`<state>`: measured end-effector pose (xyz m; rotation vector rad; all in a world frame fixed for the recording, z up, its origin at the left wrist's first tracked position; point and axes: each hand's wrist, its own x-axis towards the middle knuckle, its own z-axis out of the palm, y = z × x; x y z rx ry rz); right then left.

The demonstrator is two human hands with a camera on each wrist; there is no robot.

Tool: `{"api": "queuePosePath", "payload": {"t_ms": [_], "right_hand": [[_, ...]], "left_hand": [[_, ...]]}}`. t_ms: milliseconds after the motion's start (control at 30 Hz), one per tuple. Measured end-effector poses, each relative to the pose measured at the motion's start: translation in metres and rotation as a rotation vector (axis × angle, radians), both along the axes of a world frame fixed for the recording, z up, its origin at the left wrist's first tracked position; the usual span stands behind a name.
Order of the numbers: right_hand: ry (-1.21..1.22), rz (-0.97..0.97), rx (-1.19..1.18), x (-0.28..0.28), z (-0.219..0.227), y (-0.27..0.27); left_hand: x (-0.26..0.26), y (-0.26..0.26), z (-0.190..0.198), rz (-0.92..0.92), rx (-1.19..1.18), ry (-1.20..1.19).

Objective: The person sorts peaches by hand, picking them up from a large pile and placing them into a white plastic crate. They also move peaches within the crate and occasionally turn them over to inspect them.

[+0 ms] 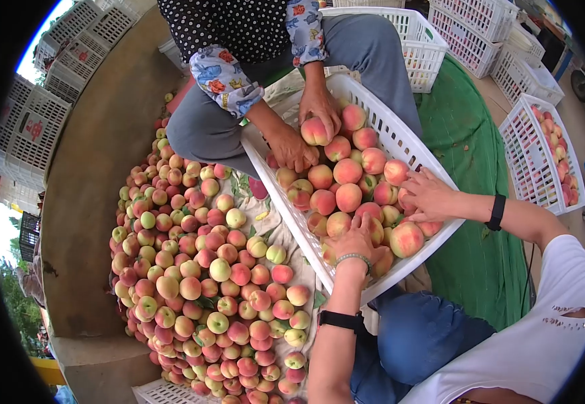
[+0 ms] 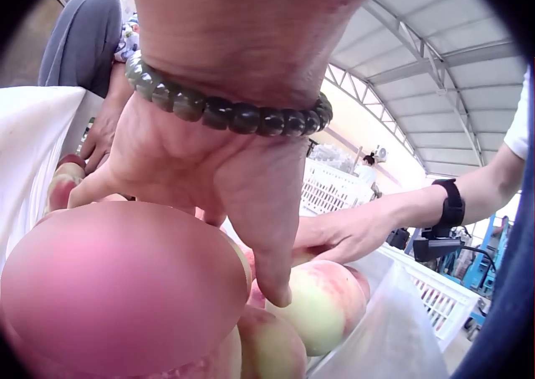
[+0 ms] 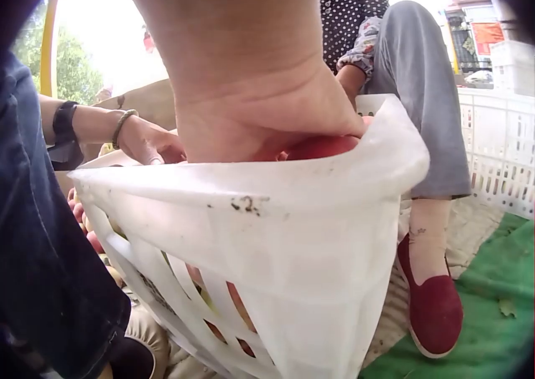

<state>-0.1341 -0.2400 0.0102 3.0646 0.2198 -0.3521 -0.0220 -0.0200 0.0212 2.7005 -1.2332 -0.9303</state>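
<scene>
A white crate of peaches lies tilted between two people. My left hand, with a beaded bracelet, rests on the peaches near its lower end. Its fingers are spread over them, and its thumb touches a pale peach. A large pink peach sits close under that palm. My right hand reaches over the right rim and holds a peach between fingers and thumb. A red peach shows under it in the right wrist view. Opposite, another person's hand grips a peach.
A big heap of peaches covers the cloth to the left, against a brown wall. Green sheeting lies on the right. Another crate of peaches and several stacked white crates stand at the right and back.
</scene>
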Motion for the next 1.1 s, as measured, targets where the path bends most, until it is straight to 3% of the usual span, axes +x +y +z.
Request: {"api": "queuePosePath", "payload": {"t_ms": [167,267,333,467,567,767,867,933,1000,1067,1100], "right_hand": [[-0.115,0.039,-0.022,0.002,0.002,0.002],[0.002,-0.004,0.061,0.004,0.0,0.002],[-0.164,0.059,0.078,0.0,-0.002,-0.003],[-0.198,0.053,0.08,-0.001,-0.003,0.0],[-0.24,0.059,0.094,-0.005,-0.006,-0.001],[-0.241,0.048,0.14,-0.004,-0.005,0.001],[-0.224,0.032,0.143,-0.004,-0.006,0.001],[-0.24,0.024,0.163,-0.005,-0.006,0.001],[-0.203,0.008,0.165,-0.005,0.0,0.004],[-0.254,0.014,0.216,-0.006,-0.001,0.004],[-0.284,0.003,0.214,-0.007,-0.003,0.005]], "left_hand": [[0.002,0.001,-0.006,0.042,-0.052,0.013],[0.004,0.005,-0.014,0.034,-0.078,-0.048],[0.009,0.005,-0.019,0.064,-0.074,-0.005],[0.019,0.011,-0.025,0.083,-0.131,0.05],[0.016,0.013,-0.029,0.074,-0.164,-0.053],[0.029,0.016,-0.019,0.176,-0.15,0.126],[0.036,0.025,-0.023,0.242,-0.317,0.228],[0.044,0.051,0.011,0.198,-0.623,0.108],[0.044,0.094,0.071,0.257,-0.729,0.07],[0.033,0.149,0.1,0.496,-0.816,0.054],[0.031,0.184,0.09,0.533,-0.876,-0.042]]}}
